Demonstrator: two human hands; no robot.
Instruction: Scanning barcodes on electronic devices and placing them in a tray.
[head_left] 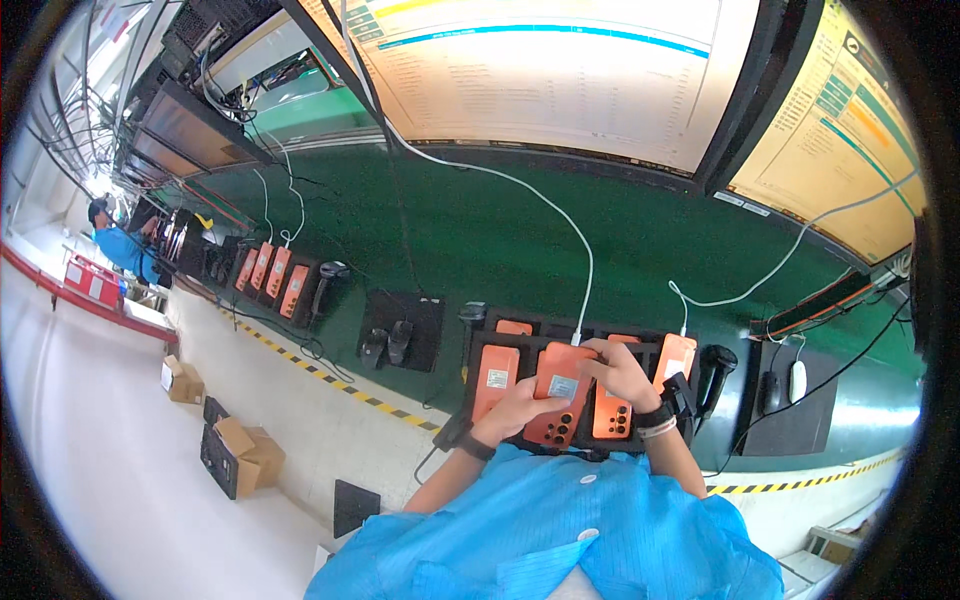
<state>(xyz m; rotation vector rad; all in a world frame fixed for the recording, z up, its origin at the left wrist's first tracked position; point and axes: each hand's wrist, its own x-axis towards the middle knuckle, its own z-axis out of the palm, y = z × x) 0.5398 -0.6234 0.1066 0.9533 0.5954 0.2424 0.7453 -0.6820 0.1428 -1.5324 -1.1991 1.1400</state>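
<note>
Just above a black tray, an orange phone lies back side up between my hands, its round camera lenses toward me. My left hand grips its left side, thumb resting across the back near a pale label. At the upper right corner my right hand closes on the same phone, close to the plug of a white cable at its far end. Other orange phones stand in the tray slots: one at the left, one below my right hand, and a cabled one at the right.
Two large monitors overhang the green bench. A black handheld scanner lies right of the tray, then mice on a dark pad. More orange phones stand farther left. Cardboard boxes sit on the floor; a person is far left.
</note>
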